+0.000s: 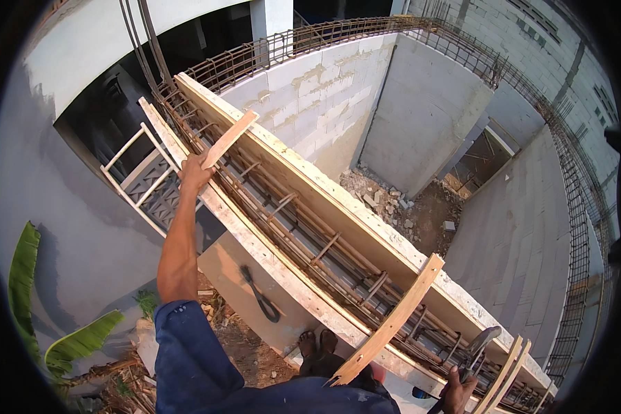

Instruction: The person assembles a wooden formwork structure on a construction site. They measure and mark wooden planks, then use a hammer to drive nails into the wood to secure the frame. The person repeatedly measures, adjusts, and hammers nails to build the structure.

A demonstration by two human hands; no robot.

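Note:
My left hand [194, 172] closes round the near end of a short wooden strip [233, 136], at the edge of the near form board [269, 259]. The strip slants across the gap to the far form board [366, 210]. Between the boards runs a cage of rusty rebar [310, 241]. At the lower right, my right hand [457, 393] is wrapped round a hammer [481, 343], its grey head raised over the rebar. Another wooden strip [393, 321], splintered at its near end, spans both boards left of that hand.
A dark tool with a looped handle [261, 295] lies on the panel [231, 276] below, near my feet [317, 343]. A pale ladder-like frame [141, 172] leans at the left. Beyond the formwork, block walls [310, 96] topped with rebar enclose a rubble-strewn pit [386, 200].

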